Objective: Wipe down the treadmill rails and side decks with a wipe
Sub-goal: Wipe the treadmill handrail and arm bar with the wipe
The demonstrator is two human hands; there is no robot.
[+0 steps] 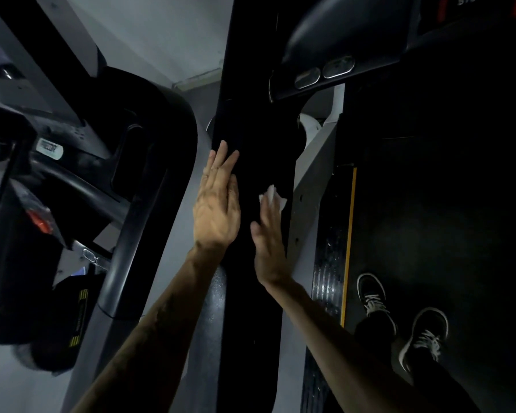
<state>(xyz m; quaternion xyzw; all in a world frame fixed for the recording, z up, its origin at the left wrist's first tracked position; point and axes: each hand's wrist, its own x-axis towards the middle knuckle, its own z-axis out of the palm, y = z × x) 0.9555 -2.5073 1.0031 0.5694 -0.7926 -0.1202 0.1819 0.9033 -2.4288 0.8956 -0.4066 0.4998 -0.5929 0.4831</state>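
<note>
- My left hand (216, 213) lies flat against the left edge of the black treadmill rail (251, 144), its fingers (221, 162) straight and together, pointing up along the rail and gripping nothing.
- My right hand (270, 242) is on the same rail, just to the right of the left one, with a narrow strip of black rail showing between them.
- The white wipe (273, 196) sits under the straight fingers of my right hand, pressed against the rail; its crumpled end sticks out past my fingertips, near the rail's right edge.
- My right thumb juts out to the left, apart from the wipe; I am not curling round the wipe, only pressing it flat.
- The wipe lies about level with the knuckles of my left hand, and the two are not touching.
- To the right of the rail and lower down is the ridged side deck (329, 263), with a yellow stripe along its inner edge.
- My two dark shoes (399, 317) with white laces stand on the dark belt (435, 219) beside that deck.
- A second machine (81, 180) stands to the left across a strip of grey floor (188, 263).
</note>
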